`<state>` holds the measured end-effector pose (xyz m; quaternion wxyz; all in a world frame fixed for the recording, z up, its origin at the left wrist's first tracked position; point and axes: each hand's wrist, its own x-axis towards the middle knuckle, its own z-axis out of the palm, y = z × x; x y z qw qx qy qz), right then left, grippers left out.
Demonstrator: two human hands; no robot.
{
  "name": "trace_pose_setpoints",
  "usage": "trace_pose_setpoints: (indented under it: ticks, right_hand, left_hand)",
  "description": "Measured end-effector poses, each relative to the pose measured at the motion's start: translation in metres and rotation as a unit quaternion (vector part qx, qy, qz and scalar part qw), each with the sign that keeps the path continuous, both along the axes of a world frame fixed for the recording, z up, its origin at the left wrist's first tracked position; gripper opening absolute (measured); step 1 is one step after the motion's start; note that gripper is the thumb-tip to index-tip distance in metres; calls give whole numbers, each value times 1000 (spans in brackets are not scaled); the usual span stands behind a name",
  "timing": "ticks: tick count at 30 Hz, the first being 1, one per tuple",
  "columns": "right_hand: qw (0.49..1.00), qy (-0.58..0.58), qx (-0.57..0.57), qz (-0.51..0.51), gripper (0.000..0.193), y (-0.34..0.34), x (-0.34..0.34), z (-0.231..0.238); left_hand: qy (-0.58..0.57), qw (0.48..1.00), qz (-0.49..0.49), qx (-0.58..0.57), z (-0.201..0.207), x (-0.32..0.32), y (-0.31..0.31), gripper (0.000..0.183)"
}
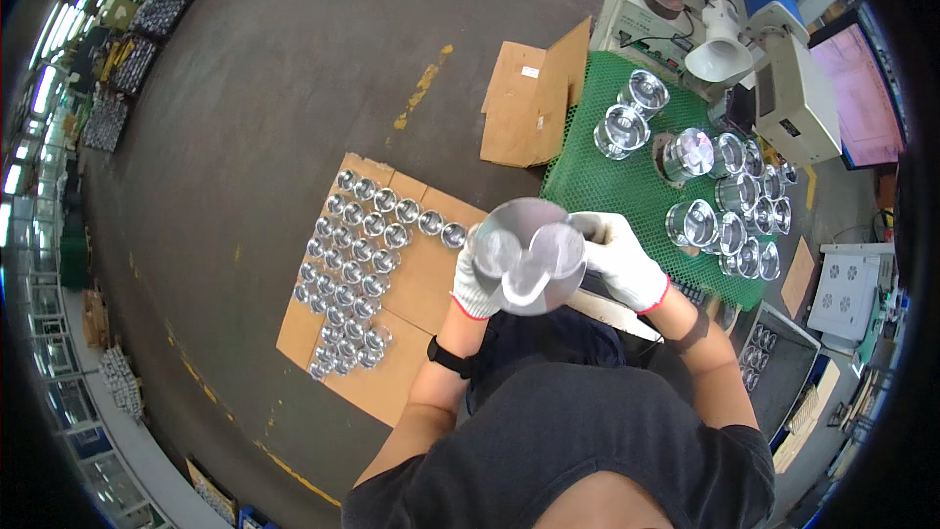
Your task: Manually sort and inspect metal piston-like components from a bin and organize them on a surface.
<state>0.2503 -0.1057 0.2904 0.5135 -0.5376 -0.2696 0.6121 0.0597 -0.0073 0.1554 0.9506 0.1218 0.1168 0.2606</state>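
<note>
Close in front of me I hold up a round, shiny metal piston [529, 299], its flat face toward the camera with two pale circular marks and a curved one between. My left hand [474, 279], in a white knitted glove with a red cuff, is closed on its left edge. On the opposite edge, my right hand [627, 263], gloved the same way, grips with the fingertips. Parts of the fingers are hidden behind the piston. To the right, several similar pistons [692, 223] stand on a green mesh mat [607, 198].
Rows of pistons [352, 272] stand on flattened cardboard [416, 279] at floor level, left. An open cardboard box [524, 103] sits beyond the mat. A white funnel-shaped hood [720, 57], a box-shaped instrument [795, 103] and a monitor [857, 88] rise at the right. A grey bin [791, 364] holds more parts.
</note>
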Motion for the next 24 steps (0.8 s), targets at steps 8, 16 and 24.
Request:
trace_pose_setpoints:
  ticks: [8,16,24]
  right_hand:
    - [961,-270,59,1,91,-32,56,25]
    - [955,130,-37,-265,71,-113,89,-93]
    - [747,280,-106,-593,49,-238,105,-86]
  left_hand:
    - [179,979,-35,85,101,57,13,44]
    - [246,871,-426,-2,44,147,-31,47]
    - [348,377,-55,857,53,292,12,39]
